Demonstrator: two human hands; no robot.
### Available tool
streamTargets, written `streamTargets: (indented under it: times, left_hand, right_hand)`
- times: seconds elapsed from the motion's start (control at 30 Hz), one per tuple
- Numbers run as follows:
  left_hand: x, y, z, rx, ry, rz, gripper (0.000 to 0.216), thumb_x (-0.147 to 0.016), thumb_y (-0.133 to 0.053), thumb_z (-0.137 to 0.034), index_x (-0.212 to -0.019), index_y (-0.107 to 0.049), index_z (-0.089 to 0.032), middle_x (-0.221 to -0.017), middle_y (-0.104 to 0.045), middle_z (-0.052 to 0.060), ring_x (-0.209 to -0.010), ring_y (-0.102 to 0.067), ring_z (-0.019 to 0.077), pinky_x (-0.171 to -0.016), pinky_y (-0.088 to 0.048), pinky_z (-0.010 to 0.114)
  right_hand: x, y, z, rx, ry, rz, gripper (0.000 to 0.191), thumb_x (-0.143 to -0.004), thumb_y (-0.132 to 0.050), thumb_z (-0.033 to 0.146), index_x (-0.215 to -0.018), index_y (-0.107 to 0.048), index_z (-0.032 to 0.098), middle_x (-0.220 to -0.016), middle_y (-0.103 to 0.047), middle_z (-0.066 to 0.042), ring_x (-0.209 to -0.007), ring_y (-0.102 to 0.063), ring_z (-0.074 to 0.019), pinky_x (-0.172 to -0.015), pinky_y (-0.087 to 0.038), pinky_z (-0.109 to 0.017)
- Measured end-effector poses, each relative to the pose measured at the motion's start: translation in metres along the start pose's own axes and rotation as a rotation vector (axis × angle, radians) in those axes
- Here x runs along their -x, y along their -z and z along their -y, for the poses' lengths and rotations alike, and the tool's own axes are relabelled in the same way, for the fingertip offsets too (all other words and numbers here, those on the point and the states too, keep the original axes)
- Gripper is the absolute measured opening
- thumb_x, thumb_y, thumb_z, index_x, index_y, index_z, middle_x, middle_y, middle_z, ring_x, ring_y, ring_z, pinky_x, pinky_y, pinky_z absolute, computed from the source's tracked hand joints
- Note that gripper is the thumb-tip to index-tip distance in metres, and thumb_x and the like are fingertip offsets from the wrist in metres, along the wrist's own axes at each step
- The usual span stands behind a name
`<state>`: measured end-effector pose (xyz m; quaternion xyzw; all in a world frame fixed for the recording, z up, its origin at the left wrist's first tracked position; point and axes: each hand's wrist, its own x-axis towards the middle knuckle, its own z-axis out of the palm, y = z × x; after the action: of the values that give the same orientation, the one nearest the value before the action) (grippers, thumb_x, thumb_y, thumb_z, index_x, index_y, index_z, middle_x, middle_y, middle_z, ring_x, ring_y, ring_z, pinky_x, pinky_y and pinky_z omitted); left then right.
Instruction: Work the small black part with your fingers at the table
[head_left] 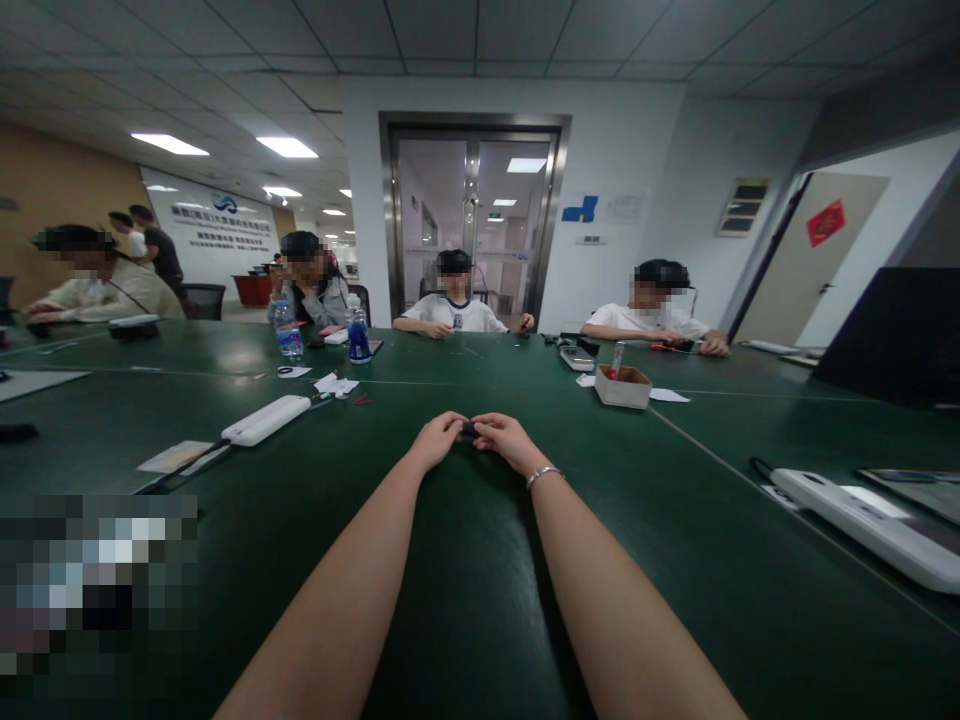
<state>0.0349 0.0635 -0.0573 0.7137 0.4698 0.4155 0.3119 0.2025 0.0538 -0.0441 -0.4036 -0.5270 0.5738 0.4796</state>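
Pinching small dark object (469,428), left hand (439,438) and right hand (505,438) clamped on it, box (622,387) beyond

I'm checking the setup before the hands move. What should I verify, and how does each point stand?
1. Left hand and right hand both pinch the small dark piece: ok.
2. Piece's kind and facing: cannot tell, too small.
3. Nothing else on the table right by the hands: ok.
4. Cardboard box and white bar lie apart from the hands: ok.
5. Bracelet sits clear of the piece: ok.
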Motion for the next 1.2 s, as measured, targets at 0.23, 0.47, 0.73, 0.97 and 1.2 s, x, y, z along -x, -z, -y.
streamTargets:
  times: [0.23, 0.47, 0.73, 0.97, 1.2]
  left_hand:
    - [0.000, 0.000, 0.002, -0.011, 0.033, -0.017, 0.035, -0.083, -0.037, -0.039, -0.097, -0.061, -0.019, -0.068, -0.058, 0.000, -0.061, -0.052, 0.0126, -0.061, -0.040, 0.024]
    - [-0.001, -0.001, 0.004, 0.022, 0.052, -0.005, 0.033, -0.082, -0.038, -0.038, -0.097, -0.061, -0.018, -0.069, -0.058, 0.001, -0.059, -0.051, 0.0123, -0.056, -0.039, 0.023]
    - [0.001, -0.002, 0.001, 0.005, 0.047, -0.007, 0.034, -0.082, -0.039, -0.041, -0.096, -0.060, -0.018, -0.066, -0.057, 0.001, -0.059, -0.051, 0.0121, -0.056, -0.040, 0.023]
    - [0.001, -0.001, -0.001, 0.025, 0.061, -0.001, 0.032, -0.082, -0.039, -0.037, -0.098, -0.059, -0.018, -0.071, -0.058, 0.001, -0.059, -0.051, 0.0114, -0.056, -0.040, 0.022]
    - [0.003, 0.000, -0.007, 0.040, 0.061, 0.015, 0.028, -0.081, -0.042, -0.033, -0.095, -0.061, -0.018, -0.076, -0.060, 0.002, -0.061, -0.052, 0.0111, -0.057, -0.041, 0.022]
  right_hand:
    - [0.001, 0.000, 0.002, 0.013, -0.004, 0.011, 0.012, -0.082, -0.055, 0.004, -0.092, -0.059, 0.009, -0.067, -0.063, -0.003, -0.053, -0.061, -0.0078, -0.052, -0.052, -0.015]
    - [-0.001, 0.000, 0.000, 0.008, 0.003, 0.003, 0.011, -0.080, -0.058, 0.005, -0.090, -0.060, 0.009, -0.065, -0.063, -0.003, -0.052, -0.061, -0.0082, -0.050, -0.052, -0.015]
    - [0.000, 0.000, 0.001, 0.010, 0.006, 0.008, 0.012, -0.081, -0.055, 0.004, -0.091, -0.059, 0.009, -0.067, -0.063, -0.003, -0.051, -0.060, -0.0072, -0.050, -0.051, -0.014]
    - [-0.002, 0.001, -0.001, 0.011, 0.011, 0.010, 0.011, -0.081, -0.056, 0.005, -0.091, -0.060, 0.009, -0.068, -0.063, -0.003, -0.052, -0.061, -0.0076, -0.051, -0.052, -0.015]
    - [-0.002, 0.002, -0.002, 0.011, 0.015, 0.011, 0.011, -0.079, -0.061, 0.007, -0.089, -0.060, 0.010, -0.068, -0.063, -0.003, -0.053, -0.061, -0.0078, -0.050, -0.052, -0.014]
